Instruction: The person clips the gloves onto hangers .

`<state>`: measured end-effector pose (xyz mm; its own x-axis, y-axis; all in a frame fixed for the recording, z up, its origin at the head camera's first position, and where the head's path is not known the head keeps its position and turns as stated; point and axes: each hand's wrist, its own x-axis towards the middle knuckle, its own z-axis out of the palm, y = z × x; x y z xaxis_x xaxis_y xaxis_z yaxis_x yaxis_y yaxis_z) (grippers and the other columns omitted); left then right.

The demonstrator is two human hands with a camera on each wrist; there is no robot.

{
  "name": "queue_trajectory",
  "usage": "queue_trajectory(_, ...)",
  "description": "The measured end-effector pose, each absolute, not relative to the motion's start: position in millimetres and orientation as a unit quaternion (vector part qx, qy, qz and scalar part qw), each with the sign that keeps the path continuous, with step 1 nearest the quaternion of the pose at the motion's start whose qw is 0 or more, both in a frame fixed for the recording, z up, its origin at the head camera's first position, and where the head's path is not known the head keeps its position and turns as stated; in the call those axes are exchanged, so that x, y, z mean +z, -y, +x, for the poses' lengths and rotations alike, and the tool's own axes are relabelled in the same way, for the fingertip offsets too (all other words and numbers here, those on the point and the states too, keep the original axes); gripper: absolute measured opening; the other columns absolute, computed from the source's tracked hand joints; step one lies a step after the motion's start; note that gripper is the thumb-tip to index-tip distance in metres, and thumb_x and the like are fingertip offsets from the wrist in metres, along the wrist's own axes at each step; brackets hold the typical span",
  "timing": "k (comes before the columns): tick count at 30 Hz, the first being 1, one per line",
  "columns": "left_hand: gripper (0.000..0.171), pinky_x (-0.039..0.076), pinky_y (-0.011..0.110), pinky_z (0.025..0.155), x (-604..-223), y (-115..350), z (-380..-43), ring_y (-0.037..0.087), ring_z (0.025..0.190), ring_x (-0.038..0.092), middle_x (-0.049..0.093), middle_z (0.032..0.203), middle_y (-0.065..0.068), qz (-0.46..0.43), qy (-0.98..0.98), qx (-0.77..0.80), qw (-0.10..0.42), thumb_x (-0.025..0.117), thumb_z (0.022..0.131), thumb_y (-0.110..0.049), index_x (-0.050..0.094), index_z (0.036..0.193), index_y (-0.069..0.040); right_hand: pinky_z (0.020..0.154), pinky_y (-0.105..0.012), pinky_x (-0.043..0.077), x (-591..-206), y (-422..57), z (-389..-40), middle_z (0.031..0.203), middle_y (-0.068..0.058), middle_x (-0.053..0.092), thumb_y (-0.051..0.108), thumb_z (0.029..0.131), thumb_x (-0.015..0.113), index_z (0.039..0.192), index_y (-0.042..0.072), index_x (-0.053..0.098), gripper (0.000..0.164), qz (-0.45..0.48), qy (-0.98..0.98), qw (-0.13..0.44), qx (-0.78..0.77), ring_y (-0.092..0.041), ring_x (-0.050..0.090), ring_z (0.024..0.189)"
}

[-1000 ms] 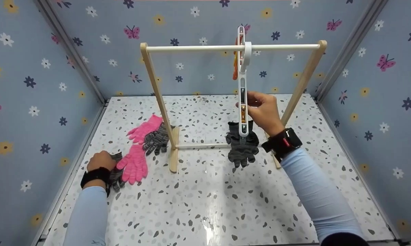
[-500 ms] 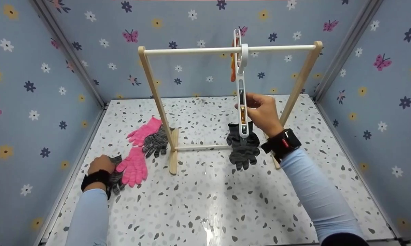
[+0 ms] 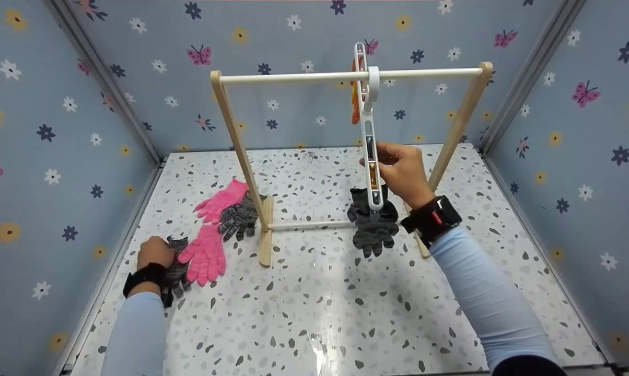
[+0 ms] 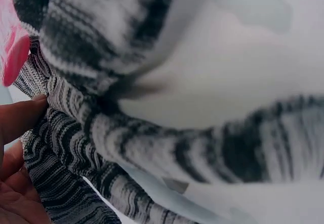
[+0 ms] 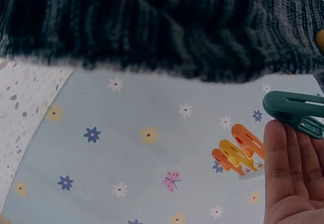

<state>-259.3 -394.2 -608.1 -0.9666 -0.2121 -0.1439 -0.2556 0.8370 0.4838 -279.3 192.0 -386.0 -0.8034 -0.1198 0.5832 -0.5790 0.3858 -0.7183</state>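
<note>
At the left, my left hand [image 3: 155,253] pinches a grey-and-black striped knit glove [image 4: 66,188] lying on the table, its thumb and fingers on the fabric in the left wrist view. A pink glove [image 3: 206,256] overlaps that glove's right side. My right hand [image 3: 404,169] is raised to a white clip hanger [image 3: 368,130] hooked over the rack's top bar. In the right wrist view its fingers lie against a dark green clip [image 5: 293,110], so it grips the hanger there; the thumb is hidden. From the hanger's near end hangs a dark striped glove [image 3: 375,230].
The wooden rack [image 3: 348,76] stands mid-table with a low crossbar [image 3: 312,225]. Another pink glove [image 3: 223,201] and a striped glove [image 3: 240,216] lie by its left foot. Orange and yellow clips [image 5: 230,153] sit farther along the hanger. Flowered panels [image 3: 304,36] enclose the speckled table.
The left hand has shifted slightly right and up, gripping the striped glove. The hanger has swung a little, its far end moving left. The right hand stays nearly in place.
</note>
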Motion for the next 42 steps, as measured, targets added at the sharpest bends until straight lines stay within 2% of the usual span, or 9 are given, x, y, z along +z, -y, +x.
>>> queue_trajectory(2,0.042,0.040,0.039,0.060,-600.4,390.9,-254.5,0.023,0.060,0.045,0.046,0.056,0.000,-0.128,-0.954,0.267,0.042,0.060,0.099,-0.010,0.042,0.062,-0.014,0.079,-0.011,0.058,-386.1,-192.0,-279.4,0.098,-0.024,0.082,0.001,0.088,0.088,0.114,-0.008,0.080,0.029,0.222,0.803,0.226,0.505,0.015,0.067,0.079)
queue_trajectory(6,0.037,0.040,0.038,0.062,-581.3,382.1,-247.1,0.024,0.064,0.048,0.052,0.062,0.002,-0.138,-0.952,0.272,0.032,0.064,0.102,-0.011,0.050,0.067,-0.009,0.081,-0.011,0.058,-386.7,-191.6,-280.2,0.099,-0.023,0.082,0.000,0.087,0.088,0.115,-0.007,0.080,0.030,0.218,0.806,0.225,0.502,0.010,0.070,0.081)
queue_trajectory(10,0.035,0.040,0.038,0.062,-574.1,378.7,-247.7,0.024,0.066,0.052,0.056,0.063,0.002,-0.147,-0.950,0.274,0.016,0.066,0.103,-0.011,0.055,0.070,-0.008,0.082,-0.012,0.059,-386.1,-191.4,-280.4,0.100,-0.023,0.082,0.000,0.087,0.089,0.116,-0.007,0.080,0.031,0.213,0.810,0.217,0.501,-0.006,0.078,0.086)
queue_trajectory(14,0.042,0.037,0.036,0.060,-567.5,373.9,-248.5,0.022,0.062,0.047,0.045,0.057,-0.003,-0.151,-0.948,0.281,0.002,0.067,0.102,-0.011,0.049,0.064,-0.012,0.082,-0.012,0.059,-384.4,-192.0,-280.9,0.099,-0.023,0.082,0.002,0.087,0.090,0.115,-0.006,0.081,0.030,0.211,0.815,0.213,0.496,-0.019,0.081,0.088)
queue_trajectory(19,0.033,0.039,0.037,0.060,-561.6,370.6,-248.7,0.024,0.065,0.052,0.055,0.061,0.002,-0.148,-0.946,0.289,-0.021,0.067,0.102,-0.011,0.058,0.070,-0.006,0.083,-0.013,0.059,-382.5,-193.8,-280.6,0.098,-0.023,0.082,0.002,0.087,0.090,0.114,-0.007,0.081,0.030,0.212,0.820,0.207,0.489,-0.007,0.077,0.086)
queue_trajectory(23,0.022,0.047,0.041,0.065,-556.9,367.5,-248.2,0.032,0.074,0.063,0.072,0.078,0.019,-0.144,-0.944,0.295,-0.046,0.067,0.102,-0.011,0.071,0.089,0.006,0.083,-0.014,0.060,-380.1,-197.0,-280.0,0.100,-0.023,0.081,0.003,0.088,0.090,0.118,-0.007,0.080,0.034,0.214,0.823,0.186,0.492,-0.001,0.073,0.086)
queue_trajectory(30,0.035,0.057,0.062,0.093,-543.4,353.3,-248.6,0.053,0.109,0.070,0.072,0.121,0.038,-0.131,-0.937,0.318,-0.062,0.065,0.105,-0.013,0.071,0.124,0.016,0.079,-0.013,0.059,-374.5,-202.6,-279.6,0.105,-0.023,0.082,-0.005,0.091,0.082,0.124,-0.005,0.078,0.033,0.217,0.837,0.147,0.481,-0.025,0.082,0.092)
queue_trajectory(38,0.032,0.055,0.062,0.093,-524.0,329.9,-248.3,0.051,0.101,0.071,0.074,0.111,0.037,-0.103,-0.936,0.320,-0.106,0.065,0.106,-0.011,0.072,0.122,0.016,0.076,-0.012,0.059,-369.0,-203.3,-278.2,0.108,-0.027,0.080,0.002,0.091,0.086,0.123,-0.005,0.078,0.034,0.208,0.842,0.129,0.481,0.004,0.073,0.083)
queue_trajectory(42,0.030,0.056,0.058,0.090,-512.5,315.9,-250.4,0.048,0.100,0.071,0.075,0.110,0.035,-0.085,-0.935,0.326,-0.112,0.066,0.106,-0.011,0.073,0.121,0.014,0.071,-0.012,0.058,-369.0,-202.6,-278.1,0.107,-0.027,0.080,0.002,0.090,0.087,0.121,-0.006,0.079,0.033,0.211,0.841,0.131,0.482,0.009,0.071,0.079)
